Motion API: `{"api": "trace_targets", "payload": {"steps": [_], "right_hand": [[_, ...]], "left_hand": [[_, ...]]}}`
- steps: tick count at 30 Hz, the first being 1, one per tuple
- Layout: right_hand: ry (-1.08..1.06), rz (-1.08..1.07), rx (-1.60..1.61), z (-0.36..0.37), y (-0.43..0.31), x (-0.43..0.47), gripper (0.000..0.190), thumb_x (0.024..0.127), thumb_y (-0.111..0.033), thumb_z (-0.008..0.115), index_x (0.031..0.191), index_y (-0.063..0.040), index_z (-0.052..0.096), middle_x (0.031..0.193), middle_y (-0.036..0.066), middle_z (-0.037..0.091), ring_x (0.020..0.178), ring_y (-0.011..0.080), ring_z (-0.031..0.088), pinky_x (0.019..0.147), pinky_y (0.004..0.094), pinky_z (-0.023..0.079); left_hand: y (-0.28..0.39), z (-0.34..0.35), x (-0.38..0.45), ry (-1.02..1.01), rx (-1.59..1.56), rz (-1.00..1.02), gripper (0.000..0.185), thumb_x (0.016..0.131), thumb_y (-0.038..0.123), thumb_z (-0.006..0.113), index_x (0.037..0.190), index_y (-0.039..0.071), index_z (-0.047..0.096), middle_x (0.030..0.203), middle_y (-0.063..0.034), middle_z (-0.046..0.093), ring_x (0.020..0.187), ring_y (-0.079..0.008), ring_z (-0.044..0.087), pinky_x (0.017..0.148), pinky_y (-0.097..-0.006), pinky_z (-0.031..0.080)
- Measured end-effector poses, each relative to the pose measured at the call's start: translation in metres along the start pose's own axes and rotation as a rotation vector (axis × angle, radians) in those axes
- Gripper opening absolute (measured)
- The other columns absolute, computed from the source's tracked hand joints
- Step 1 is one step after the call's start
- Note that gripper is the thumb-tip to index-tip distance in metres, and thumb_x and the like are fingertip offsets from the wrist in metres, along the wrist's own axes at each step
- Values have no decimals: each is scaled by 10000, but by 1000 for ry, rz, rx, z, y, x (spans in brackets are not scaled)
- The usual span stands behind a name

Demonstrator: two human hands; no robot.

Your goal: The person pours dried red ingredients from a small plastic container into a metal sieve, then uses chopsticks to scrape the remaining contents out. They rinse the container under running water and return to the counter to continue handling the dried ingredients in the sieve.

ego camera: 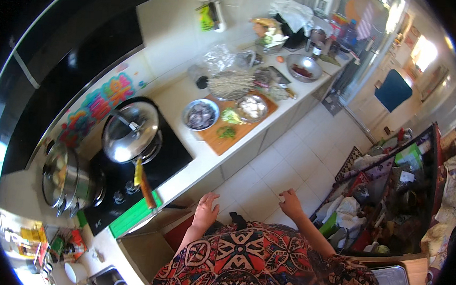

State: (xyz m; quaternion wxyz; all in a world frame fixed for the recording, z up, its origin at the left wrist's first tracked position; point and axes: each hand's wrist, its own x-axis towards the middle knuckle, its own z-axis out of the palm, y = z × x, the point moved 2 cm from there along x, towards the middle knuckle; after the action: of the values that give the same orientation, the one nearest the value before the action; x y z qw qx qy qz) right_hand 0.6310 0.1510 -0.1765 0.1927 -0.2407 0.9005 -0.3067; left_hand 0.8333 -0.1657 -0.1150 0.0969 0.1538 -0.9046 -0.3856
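Note:
Both hands hang in the air over the floor in front of my patterned shirt. My left hand (pixel 206 211) is empty with its fingers apart, near the counter edge and the wok handle (pixel 148 190). To the right, my right hand (pixel 290 203) is empty too, fingers loosely bent. A covered wok (pixel 130 132) with a metal lid stands on the black hob. On a wooden cutting board (pixel 222 142) lie chopped greens (pixel 227 132), pale chopped pieces (pixel 231 116) and a bowl of white pieces (pixel 251 108). A bowl of dark greyish food (pixel 200 115) rests at its left edge.
A stacked steamer pot (pixel 69 180) stands on the hob's left. Dried noodles (pixel 231 84) lie behind the board. Farther along the counter are a metal bowl with dark red pieces (pixel 303 68) and an egg (pixel 280 59). A filled shelf rack (pixel 389 191) stands at right, a sink (pixel 112 278) at lower left.

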Motion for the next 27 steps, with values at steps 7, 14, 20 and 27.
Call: {"api": "trace_targets", "payload": {"steps": [7, 14, 20, 27], "right_hand": [[54, 198, 105, -30, 26, -25, 302, 821, -118, 756, 1105, -38, 689, 1113, 205, 606, 968, 385, 640, 870, 459, 538], [261, 210, 144, -103, 73, 54, 239, 840, -80, 743, 1067, -19, 699, 1018, 171, 660, 781, 290, 699, 743, 395, 583], [219, 196, 110, -166, 108, 168, 232, 842, -59, 735, 1067, -16, 698, 1031, 178, 662, 787, 292, 701, 720, 380, 588], [226, 317, 52, -204, 181, 195, 240, 828, -96, 744, 1055, -31, 705, 1009, 176, 673, 772, 314, 689, 723, 403, 569]], "left_hand": [[50, 76, 110, -272, -63, 202, 337, 909, 146, 651, 1243, 115, 612, 1262, -157, 623, 1218, -369, 569, 1031, -460, 475], [85, 143, 227, -423, -155, 365, 324, 882, 116, 634, 1199, 49, 622, 1185, -168, 625, 1154, -367, 584, 1014, -426, 476], [125, 149, 356, -166, -349, 190, 389, 888, 93, 690, 1267, 78, 607, 1246, -184, 613, 1162, -385, 588, 1044, -451, 447], [55, 54, 596, 662, 18, -186, 576, 905, 213, 688, 1451, 260, 511, 1510, -389, 280, 1455, -523, 199, 1141, -586, 290]]}}
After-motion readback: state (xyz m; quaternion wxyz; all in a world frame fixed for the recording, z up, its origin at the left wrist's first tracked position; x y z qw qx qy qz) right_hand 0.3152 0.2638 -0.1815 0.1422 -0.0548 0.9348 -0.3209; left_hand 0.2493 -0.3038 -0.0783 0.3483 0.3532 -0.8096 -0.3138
